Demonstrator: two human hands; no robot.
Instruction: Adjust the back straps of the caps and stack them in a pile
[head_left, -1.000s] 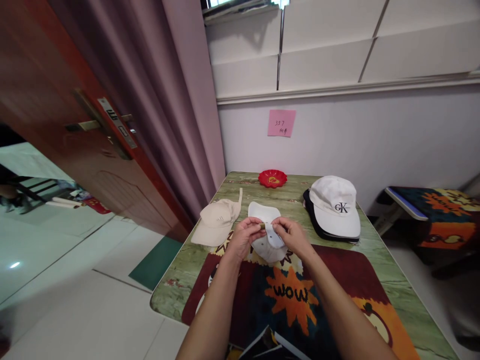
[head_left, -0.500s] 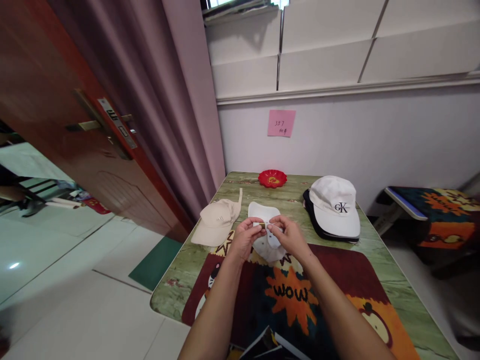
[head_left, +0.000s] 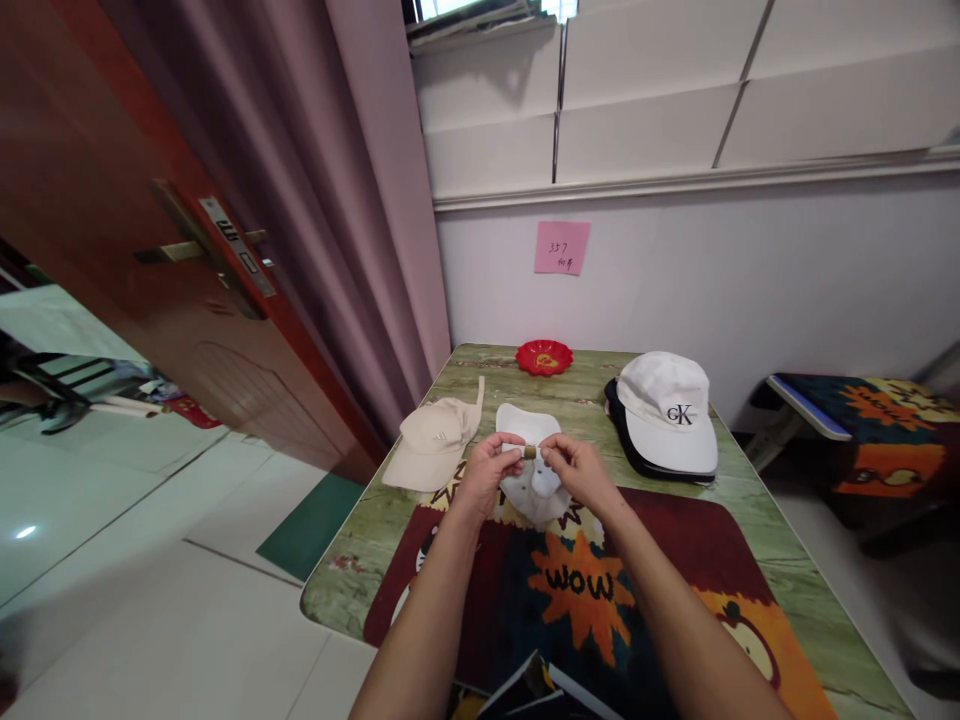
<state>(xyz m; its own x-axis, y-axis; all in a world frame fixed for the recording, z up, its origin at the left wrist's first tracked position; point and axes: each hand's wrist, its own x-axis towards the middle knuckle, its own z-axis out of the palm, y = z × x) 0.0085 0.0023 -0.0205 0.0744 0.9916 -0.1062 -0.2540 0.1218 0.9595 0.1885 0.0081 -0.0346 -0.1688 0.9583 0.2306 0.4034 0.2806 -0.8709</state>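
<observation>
A white cap (head_left: pixel 529 495) lies on the patterned mat, its brim pointing toward the wall, with a strap and a small brownish-gold buckle (head_left: pixel 529 453) raised above it. My left hand (head_left: pixel 491 473) pinches the strap on the left side of the buckle. On the other side, the fingertips of my right hand (head_left: pixel 574 468) are closed on the strap's right part. A beige cap (head_left: pixel 433 442) with its strap sticking up rests to the left of my hands. To the right, a white cap with black letters (head_left: pixel 670 415) sits on top of a black cap (head_left: pixel 626 445).
A red scalloped dish (head_left: pixel 545 358) stands at the back of the green wood-patterned table (head_left: pixel 345 570). A pink note (head_left: pixel 562 248) is on the wall. The door and curtain are at the left, a second table at the right.
My right hand's fingers have shifted slightly right along the strap, and the buckle between my hands shows more fully. The other caps have stayed in place.
</observation>
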